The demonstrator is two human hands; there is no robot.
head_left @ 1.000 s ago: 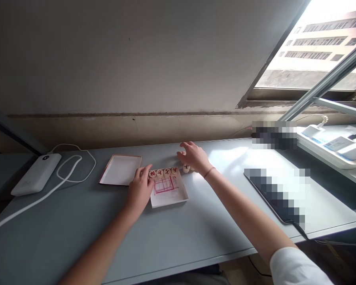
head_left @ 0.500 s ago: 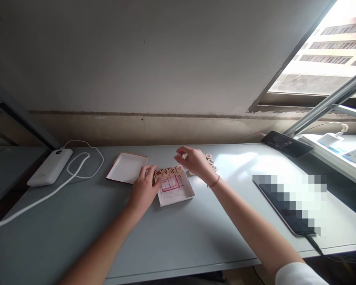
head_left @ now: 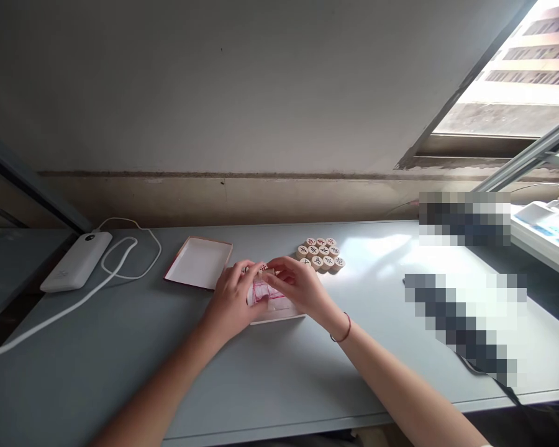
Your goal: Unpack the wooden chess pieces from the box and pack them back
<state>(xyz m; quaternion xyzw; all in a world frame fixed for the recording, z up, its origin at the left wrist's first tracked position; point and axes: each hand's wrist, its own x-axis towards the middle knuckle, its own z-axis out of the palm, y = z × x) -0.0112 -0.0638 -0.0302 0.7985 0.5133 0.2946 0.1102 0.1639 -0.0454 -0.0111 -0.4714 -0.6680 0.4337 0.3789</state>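
Note:
A shallow white cardboard box point(head_left: 284, 318) lies on the desk, with red lines on the paper inside it. Along its far side is a row of round xiangqi pieces point(head_left: 263, 268) with red characters, mostly covered by my hands. My left hand point(head_left: 233, 295) is curled at the box's left wall, its thumb over the inside and its fingers by the row. My right hand point(head_left: 302, 287) reaches over the box, thumb and forefinger pinched at a piece in the row. More wooden xiangqi pieces point(head_left: 325, 251) stand in rows just behind my right hand.
The box's lid point(head_left: 200, 261) lies inside up to the left. Farther left, a white power bank point(head_left: 77, 262) trails a white cable point(head_left: 74, 305). A blurred-out dark device point(head_left: 461, 329) lies on the right. The wall point(head_left: 223, 202) bounds the desk point(head_left: 270, 385) at the back.
My right hand has moved down and left from above the loose pieces into the box, uncovering their rows. My left hand has shifted slightly right, over the row. The view has turned slightly.

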